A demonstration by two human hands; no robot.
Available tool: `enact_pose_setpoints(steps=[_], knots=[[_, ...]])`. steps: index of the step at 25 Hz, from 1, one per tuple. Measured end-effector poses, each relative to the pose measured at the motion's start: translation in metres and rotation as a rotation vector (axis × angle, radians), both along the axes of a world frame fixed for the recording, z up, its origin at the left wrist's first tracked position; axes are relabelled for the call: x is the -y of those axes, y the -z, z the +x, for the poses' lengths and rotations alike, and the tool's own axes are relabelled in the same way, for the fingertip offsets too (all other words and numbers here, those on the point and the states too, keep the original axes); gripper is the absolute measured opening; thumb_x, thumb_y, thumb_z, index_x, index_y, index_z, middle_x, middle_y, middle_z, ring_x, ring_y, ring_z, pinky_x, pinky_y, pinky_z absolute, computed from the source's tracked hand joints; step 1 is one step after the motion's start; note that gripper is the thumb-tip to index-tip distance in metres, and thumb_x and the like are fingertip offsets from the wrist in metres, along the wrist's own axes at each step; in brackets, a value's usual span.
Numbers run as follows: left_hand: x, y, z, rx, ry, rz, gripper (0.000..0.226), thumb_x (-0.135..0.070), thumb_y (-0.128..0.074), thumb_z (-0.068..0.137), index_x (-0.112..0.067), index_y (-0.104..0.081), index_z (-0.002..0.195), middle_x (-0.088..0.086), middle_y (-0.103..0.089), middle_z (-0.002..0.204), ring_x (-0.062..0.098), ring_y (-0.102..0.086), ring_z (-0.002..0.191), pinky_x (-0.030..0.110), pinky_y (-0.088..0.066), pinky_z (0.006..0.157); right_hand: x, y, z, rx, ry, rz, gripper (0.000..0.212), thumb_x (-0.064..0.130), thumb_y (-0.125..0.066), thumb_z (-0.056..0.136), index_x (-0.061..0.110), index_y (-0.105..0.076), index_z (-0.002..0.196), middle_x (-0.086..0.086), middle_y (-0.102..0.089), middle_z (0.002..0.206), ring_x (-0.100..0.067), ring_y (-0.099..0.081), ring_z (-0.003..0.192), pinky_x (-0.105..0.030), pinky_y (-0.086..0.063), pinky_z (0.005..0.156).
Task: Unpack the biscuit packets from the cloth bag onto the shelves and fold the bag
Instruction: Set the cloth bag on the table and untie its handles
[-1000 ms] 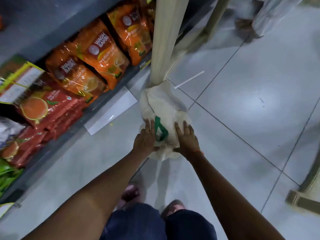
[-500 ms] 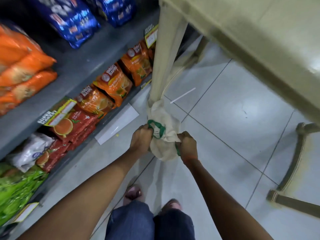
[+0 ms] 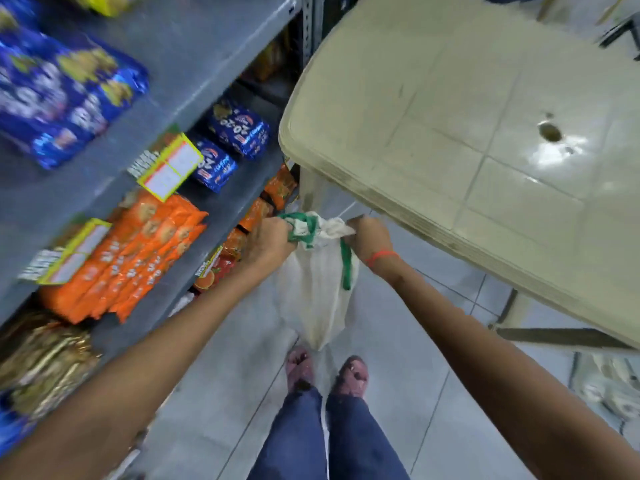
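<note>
A cream cloth bag (image 3: 313,299) with green handles hangs in the air above my feet, its top bunched. My left hand (image 3: 272,239) grips the bag's top and a green handle on the left. My right hand (image 3: 369,237) grips the bag's top on the right, with a green strap dangling below it. Grey metal shelves (image 3: 194,60) on the left carry orange biscuit packets (image 3: 135,258) and blue biscuit packets (image 3: 225,143). What lies inside the bag is hidden.
A beige plastic table (image 3: 467,133) stands close on the right, its corner just above my hands and its leg (image 3: 310,188) behind the bag. Yellow price tags (image 3: 169,168) hang from the shelf edges. Tiled floor (image 3: 398,375) lies around my feet.
Both hands closed on the bag's top and lifted it off the floor by the table leg. My view rose, so the tabletop and upper shelves came into sight.
</note>
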State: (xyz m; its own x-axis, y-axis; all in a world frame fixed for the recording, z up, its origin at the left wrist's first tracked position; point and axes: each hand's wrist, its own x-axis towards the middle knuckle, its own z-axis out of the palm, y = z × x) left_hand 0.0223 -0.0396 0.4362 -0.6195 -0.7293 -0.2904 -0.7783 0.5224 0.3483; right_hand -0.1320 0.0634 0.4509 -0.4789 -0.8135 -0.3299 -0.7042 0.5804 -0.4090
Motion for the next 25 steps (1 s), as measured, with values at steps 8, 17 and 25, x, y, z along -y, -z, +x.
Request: enact_pose_setpoints(steps=[8, 17, 25], knots=[[0.03, -0.255, -0.012, -0.238, 0.104, -0.211, 0.027, -0.034, -0.074, 0.072, -0.008, -0.073, 0.08, 0.017, -0.057, 0.067, 0.037, -0.065, 0.08, 0.033, -0.038, 0.06, 0.019, -0.264, -0.046, 0.343, 0.015, -0.119, 0.017, 0.002, -0.076, 0.075, -0.005, -0.068, 0.088, -0.005, -0.065, 0.055, -0.005, -0.064, 0.042, -0.021, -0.06, 0.055], [0.073, -0.377, -0.122, -0.464, 0.028, -0.38, 0.028, -0.031, -0.072, 0.076, -0.004, -0.071, 0.082, 0.025, -0.069, 0.081, 0.035, -0.065, 0.079, 0.042, -0.047, 0.066, 0.066, -0.362, -0.149, 0.379, 0.076, -0.604, 0.031, -0.006, -0.071, 0.077, -0.022, -0.061, 0.101, 0.004, -0.065, 0.048, -0.008, -0.064, 0.048, -0.023, -0.061, 0.057], [0.121, -0.347, -0.202, -0.495, -0.107, -0.381, 0.025, -0.03, -0.072, 0.077, -0.005, -0.071, 0.079, 0.021, -0.067, 0.077, 0.037, -0.063, 0.08, 0.04, -0.045, 0.063, 0.121, -0.344, -0.226, 0.061, 0.057, -0.532, 0.027, 0.012, -0.073, 0.078, -0.009, -0.07, 0.095, -0.022, -0.074, 0.09, -0.031, -0.072, 0.084, -0.044, -0.059, 0.082]])
